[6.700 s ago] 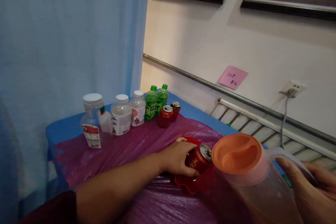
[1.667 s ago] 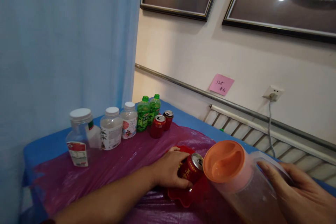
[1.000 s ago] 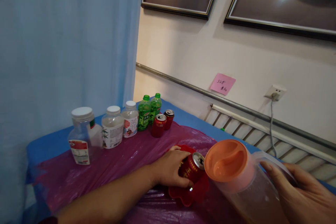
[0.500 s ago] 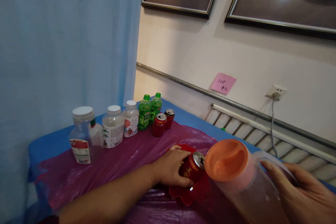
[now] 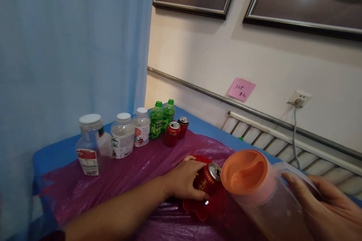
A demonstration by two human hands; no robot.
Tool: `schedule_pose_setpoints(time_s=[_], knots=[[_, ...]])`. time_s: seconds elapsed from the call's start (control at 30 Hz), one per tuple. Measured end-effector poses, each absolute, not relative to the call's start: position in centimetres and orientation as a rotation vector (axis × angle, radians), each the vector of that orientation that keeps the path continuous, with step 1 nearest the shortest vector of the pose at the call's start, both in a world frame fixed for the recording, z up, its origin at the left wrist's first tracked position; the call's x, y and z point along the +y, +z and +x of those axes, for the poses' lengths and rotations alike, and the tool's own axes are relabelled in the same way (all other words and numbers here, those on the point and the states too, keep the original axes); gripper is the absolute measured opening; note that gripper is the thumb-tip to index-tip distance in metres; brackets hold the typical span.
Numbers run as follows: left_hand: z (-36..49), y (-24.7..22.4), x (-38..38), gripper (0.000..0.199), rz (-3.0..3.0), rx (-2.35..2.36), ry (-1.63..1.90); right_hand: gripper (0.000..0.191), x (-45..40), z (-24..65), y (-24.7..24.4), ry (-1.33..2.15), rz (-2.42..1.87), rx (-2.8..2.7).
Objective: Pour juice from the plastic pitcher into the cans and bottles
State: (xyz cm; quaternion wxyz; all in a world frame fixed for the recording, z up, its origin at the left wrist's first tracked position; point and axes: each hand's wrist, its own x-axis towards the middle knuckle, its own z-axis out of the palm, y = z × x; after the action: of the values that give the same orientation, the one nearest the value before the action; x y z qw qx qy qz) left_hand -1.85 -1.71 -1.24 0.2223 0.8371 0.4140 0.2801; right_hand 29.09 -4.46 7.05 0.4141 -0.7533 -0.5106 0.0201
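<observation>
The left hand (image 5: 185, 181) is curled round a red can (image 5: 207, 181), tilted over the red dish (image 5: 201, 210); the right hand (image 5: 325, 203) is wrapped round the handle (image 5: 292, 168) of a pitcher (image 5: 273, 212), which leans toward the dish from its right; its orange lid (image 5: 244, 172) is just beside the can's top, whether touching I cannot tell; beyond the dish stand two other cans (image 5: 172, 136) and two green bottles (image 5: 156, 122); three clear jars (image 5: 123, 137) stand beyond it, farther left.

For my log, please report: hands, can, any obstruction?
Left hand: gripping tilted red can over red dish.
Right hand: holding pitcher by handle, lid near can.
No obstruction visible between them.
</observation>
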Motion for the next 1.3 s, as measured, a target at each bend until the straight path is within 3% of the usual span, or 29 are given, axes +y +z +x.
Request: schedule_pose_setpoints(time_s=[1.3], knots=[[-1.81,-1.33,-1.74,0.066,2.319,1.125,0.770,0.053,-4.28,29.32,6.33,0.112,-1.907,-1.235]])
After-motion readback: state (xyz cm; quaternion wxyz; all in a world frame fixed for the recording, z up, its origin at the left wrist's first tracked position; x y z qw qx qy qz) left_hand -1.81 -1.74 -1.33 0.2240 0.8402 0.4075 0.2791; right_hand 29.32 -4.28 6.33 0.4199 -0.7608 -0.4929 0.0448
